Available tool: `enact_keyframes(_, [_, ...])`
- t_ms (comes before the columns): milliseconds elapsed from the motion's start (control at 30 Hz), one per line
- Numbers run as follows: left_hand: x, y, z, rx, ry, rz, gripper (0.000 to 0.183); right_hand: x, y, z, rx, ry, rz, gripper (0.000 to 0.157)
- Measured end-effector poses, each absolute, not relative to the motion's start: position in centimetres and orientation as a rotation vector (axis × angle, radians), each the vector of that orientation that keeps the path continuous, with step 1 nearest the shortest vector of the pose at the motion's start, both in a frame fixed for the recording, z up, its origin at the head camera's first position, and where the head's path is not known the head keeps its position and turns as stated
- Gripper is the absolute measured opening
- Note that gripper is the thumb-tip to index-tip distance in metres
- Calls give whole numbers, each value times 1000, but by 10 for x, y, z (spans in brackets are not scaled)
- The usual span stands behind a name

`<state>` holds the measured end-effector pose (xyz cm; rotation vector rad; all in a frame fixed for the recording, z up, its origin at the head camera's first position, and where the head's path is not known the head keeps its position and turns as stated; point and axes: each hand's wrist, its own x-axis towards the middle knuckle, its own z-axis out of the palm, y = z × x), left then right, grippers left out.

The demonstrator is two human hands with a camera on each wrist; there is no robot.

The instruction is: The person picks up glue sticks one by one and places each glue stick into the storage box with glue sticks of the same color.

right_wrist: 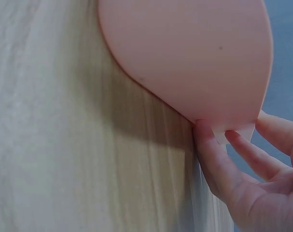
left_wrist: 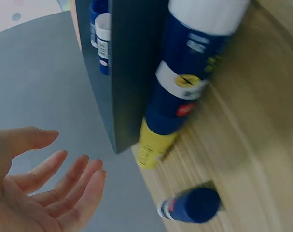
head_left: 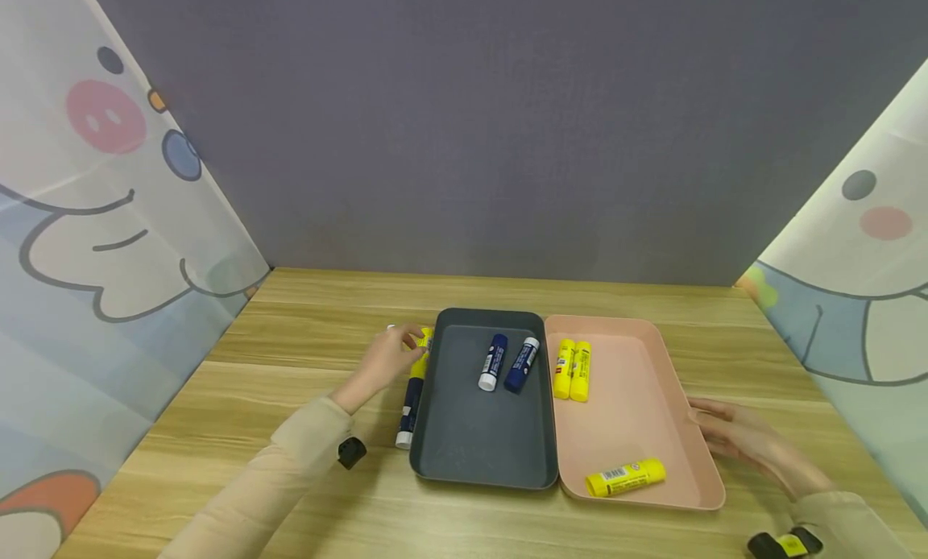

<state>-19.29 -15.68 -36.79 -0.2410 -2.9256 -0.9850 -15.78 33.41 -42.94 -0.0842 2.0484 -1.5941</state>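
My left hand (head_left: 386, 358) hovers beside a yellow glue stick (head_left: 418, 367), fingers loosely bent and apart from it in the left wrist view. A navy glue stick (head_left: 409, 410) with a white end lies in line with the yellow one, along the grey tray's (head_left: 478, 454) left side. Another navy glue stick (left_wrist: 197, 205) lies near them, mostly behind my hand in the head view. At the pink tray's (head_left: 616, 438) right wall, my right hand (head_left: 747, 438) touches the outside with fairly straight fingertips (right_wrist: 202, 129).
Inside the grey tray lie two navy glue sticks, one left (head_left: 493, 362) and one right (head_left: 522, 366). The adjoining pink tray holds two upright-aligned yellow glue sticks (head_left: 572, 370) and another yellow one (head_left: 626, 478) near its front. A grey wall (head_left: 507, 140) rises behind the wooden table (head_left: 326, 317).
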Motion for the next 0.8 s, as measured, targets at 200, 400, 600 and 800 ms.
enact_keyframes(200, [-195, -170, -372, -222, -2925, -918, 28, -158, 334, -429, -61, 2028, -1630, 65])
enact_keyframes(400, [-198, -182, -378, -174, -2937, -880, 33, -158, 333, -429, -69, 2032, -1627, 67])
enact_keyframes(600, [-201, -191, -384, -102, -2941, -830, 41, -157, 334, -429, -76, 2038, -1618, 66])
enact_keyframes(800, [-202, -198, -390, -48, -2970, -838, 46, -157, 334, -429, -116, 2075, -1565, 65])
